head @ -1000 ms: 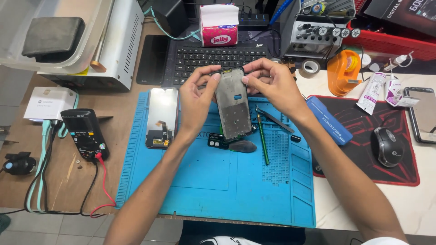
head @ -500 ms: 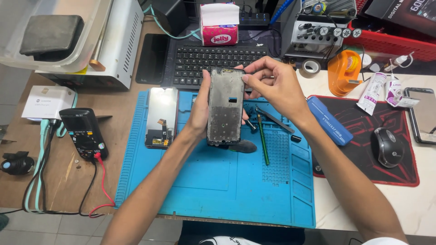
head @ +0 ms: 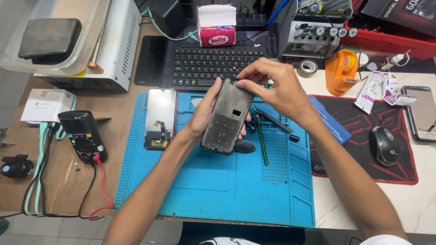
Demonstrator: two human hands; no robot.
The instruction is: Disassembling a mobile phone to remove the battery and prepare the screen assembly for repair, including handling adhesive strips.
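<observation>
My left hand (head: 205, 113) holds a dark phone frame (head: 227, 119) from behind, tilted above the blue work mat (head: 204, 190). The frame's inner side faces me, with a small rectangular hole near its top. My right hand (head: 272, 86) pinches the frame's upper edge with thumb and fingertips. A detached phone screen panel (head: 160, 119) with a small flex cable lies on the mat left of my left hand. A green-handled tool (head: 261, 138) and a dark flat tool (head: 273, 120) rest on the mat beneath my right wrist.
A black keyboard (head: 200, 63) and a tissue box (head: 216, 26) sit behind the mat. A multimeter (head: 82, 135) with red and black leads lies at left. At right are a black and red mouse pad, a mouse (head: 385, 145), an orange bottle (head: 341, 71) and glue tubes.
The phone frame has been turned and raised more upright, its inner side now facing me. My right hand shifted from the frame's side to its top edge.
</observation>
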